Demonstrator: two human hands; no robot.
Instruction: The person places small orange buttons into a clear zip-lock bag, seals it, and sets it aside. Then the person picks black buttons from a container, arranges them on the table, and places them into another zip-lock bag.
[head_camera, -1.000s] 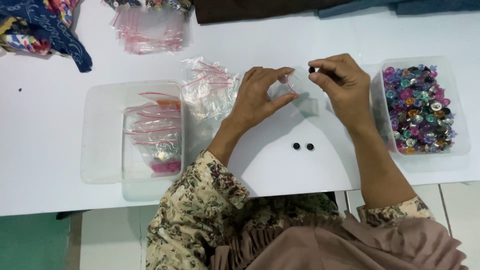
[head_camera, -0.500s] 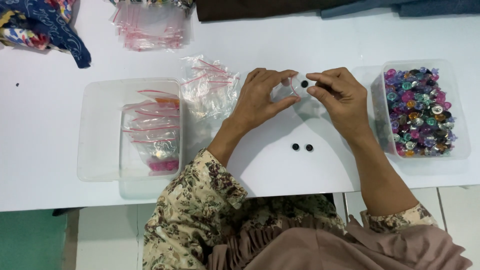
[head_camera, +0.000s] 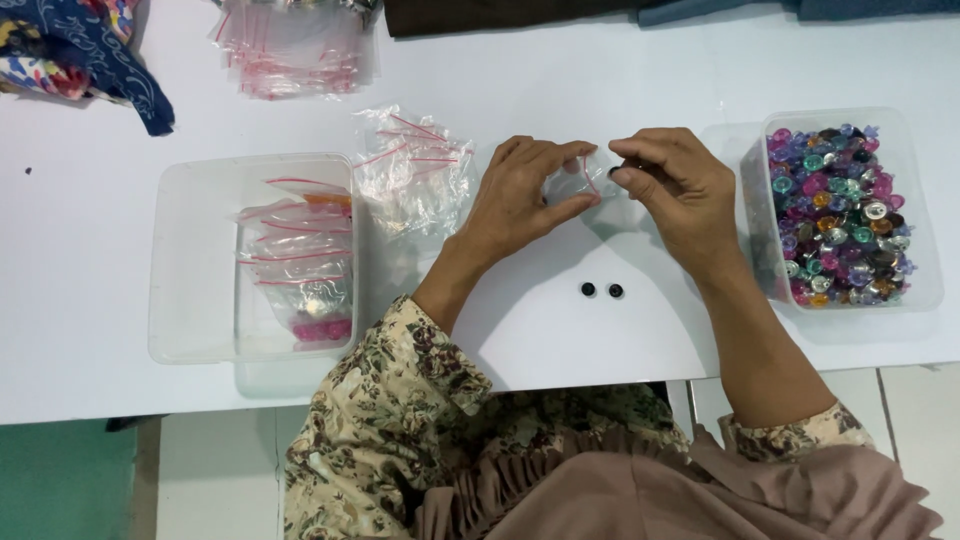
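Both hands hold one small clear zip bag (head_camera: 588, 180) with a red strip just above the white table (head_camera: 680, 80). My left hand (head_camera: 520, 195) pinches the bag's left side between thumb and fingers. My right hand (head_camera: 672, 185) grips its right edge with fingertips together. Two small black buttons (head_camera: 601, 290) lie side by side on the table just below the hands, touched by neither hand.
A clear tub (head_camera: 925, 220) of several mixed coloured buttons stands at the right. A clear tray (head_camera: 190, 260) at the left holds filled zip bags. Loose empty bags (head_camera: 415, 170) lie beside it, another stack (head_camera: 295, 45) at the back. Patterned blue cloth (head_camera: 80, 50) lies far left.
My right hand held a black button above the bag a second ago; now its fingers have come down onto the bag's edge and both hands sit closer together.
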